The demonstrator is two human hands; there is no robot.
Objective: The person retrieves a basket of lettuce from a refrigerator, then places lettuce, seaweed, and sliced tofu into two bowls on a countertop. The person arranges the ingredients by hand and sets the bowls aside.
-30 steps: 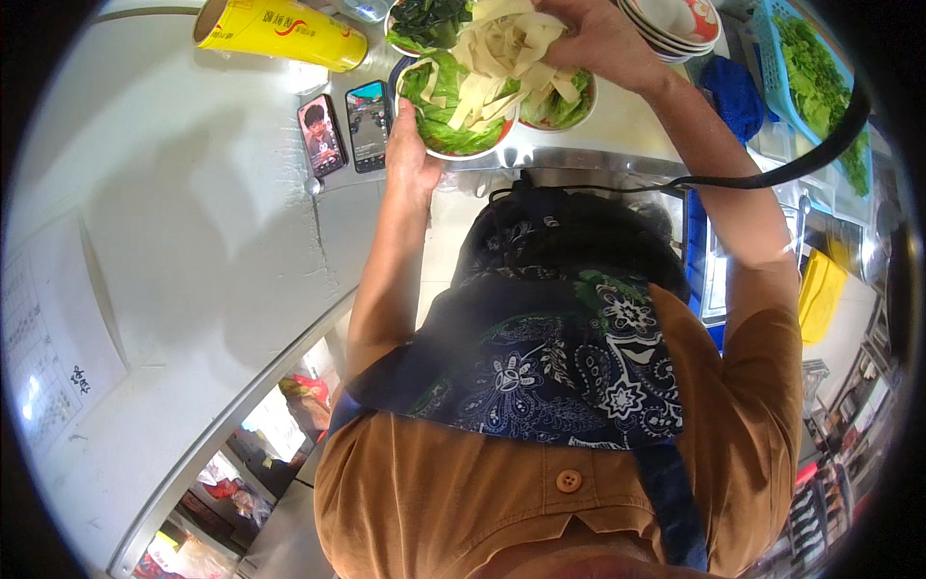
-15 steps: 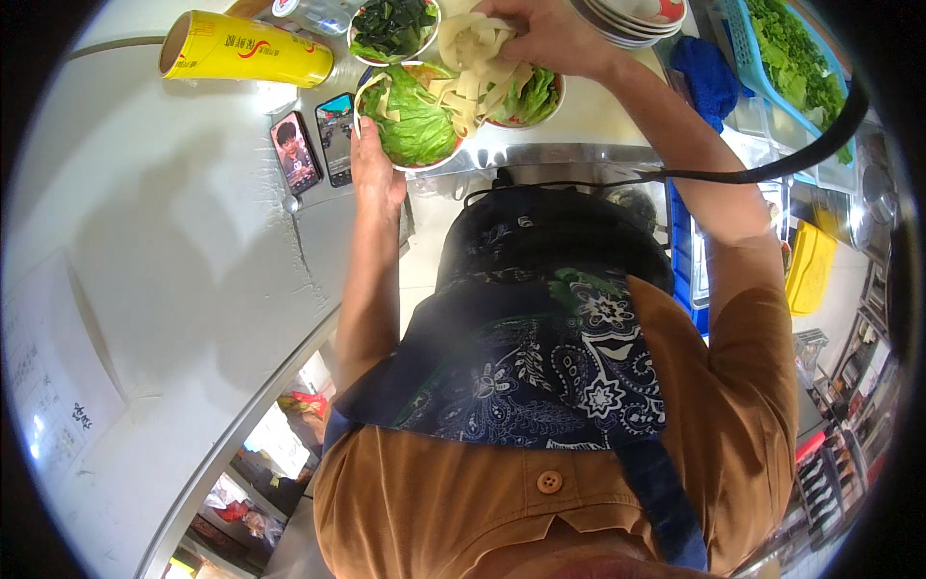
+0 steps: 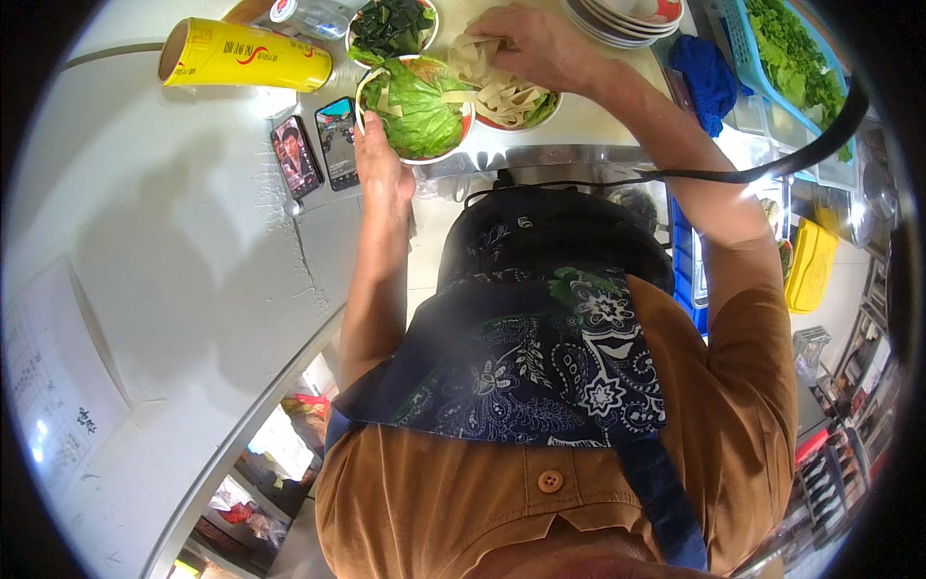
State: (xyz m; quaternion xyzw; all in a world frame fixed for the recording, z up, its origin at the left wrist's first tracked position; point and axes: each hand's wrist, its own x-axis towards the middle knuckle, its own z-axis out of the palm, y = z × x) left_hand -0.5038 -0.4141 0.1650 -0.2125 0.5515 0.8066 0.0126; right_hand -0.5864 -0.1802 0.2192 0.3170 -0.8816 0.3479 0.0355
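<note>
My left hand (image 3: pixel 384 159) grips the rim of a bowl of lettuce (image 3: pixel 422 116), its fingers wrapped round the near left side. A few pale strips lie on those leaves. Just to the right stands a second bowl (image 3: pixel 516 126) with lettuce in it. Over that bowl my right hand (image 3: pixel 535 46) is closed on a bunch of pale, flat noodle strips (image 3: pixel 511 96), which hang down onto the greens. One strip reaches across to the left bowl. Behind them, a bowl of dark green leafy pieces (image 3: pixel 393 29) touches neither hand.
A yellow roll of wrap (image 3: pixel 246 56) and a clear bottle (image 3: pixel 313 17) lie at the back left. Two phones, a near one (image 3: pixel 296 157) and a farther one (image 3: pixel 337 143), rest left of my hand. Stacked bowls (image 3: pixel 627 29), a blue cloth (image 3: pixel 706 82) and a basket of lettuce (image 3: pixel 796 68) are at right.
The noodle strips have shifted right, from hanging partly over the left bowl to lying over the right one. My right hand has lowered with them. The left bowl has moved slightly away.
</note>
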